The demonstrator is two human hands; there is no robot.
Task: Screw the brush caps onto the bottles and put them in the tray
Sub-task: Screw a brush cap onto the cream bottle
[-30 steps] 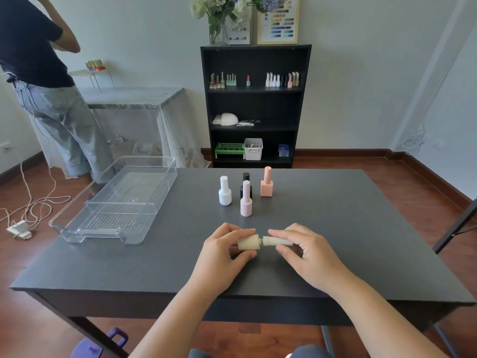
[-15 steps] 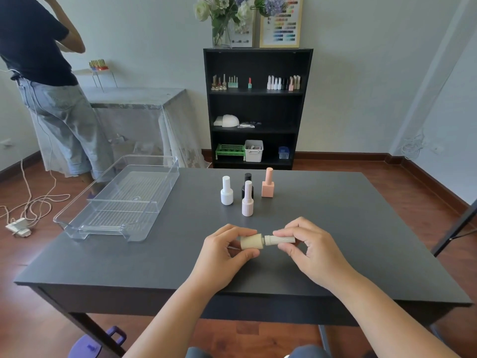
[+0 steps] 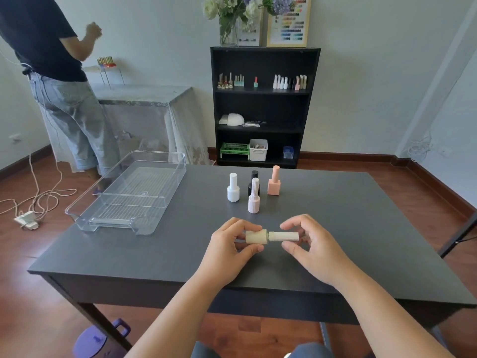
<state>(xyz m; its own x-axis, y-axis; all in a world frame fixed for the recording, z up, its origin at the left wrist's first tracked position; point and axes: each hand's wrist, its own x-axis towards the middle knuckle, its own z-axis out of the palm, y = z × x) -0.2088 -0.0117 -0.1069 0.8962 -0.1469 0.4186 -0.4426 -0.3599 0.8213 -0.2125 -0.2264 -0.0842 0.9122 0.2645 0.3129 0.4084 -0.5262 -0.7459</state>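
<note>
Room: pale walls and wood floor surround your dark table (image 3: 361, 228); a black bookshelf (image 3: 264, 107) stands against the far wall with small bottles on its top shelf, and a vase of flowers (image 3: 229, 19) sits on top.
Bystander: another person (image 3: 51, 73) in a dark shirt and jeans stands at far left, back to you, beside a cloth-covered side table (image 3: 139, 99).
Tray: your clear plastic tray (image 3: 85, 215) lies on the table's left part, with no bottles in it.
Capped bottles: four stand upright near the table's middle, well apart from the tray: a white bottle (image 3: 233, 188), a black bottle (image 3: 254, 180) partly hidden behind a pale pink ribbed bottle (image 3: 254, 196), and a peach square bottle (image 3: 274, 181).
Cream bottle: you hold the cream bottle (image 3: 255, 236) on its side just above the table, near its front edge, with its ribbed brush cap (image 3: 284, 236) pointing right and seated on the neck.
Left hand: your left hand (image 3: 229, 249) is clamped on the bottle body, thumb below, fingers above.
Right hand: your right hand (image 3: 312, 246) has thumb and forefinger spread around the cap, not pinching it.
</note>
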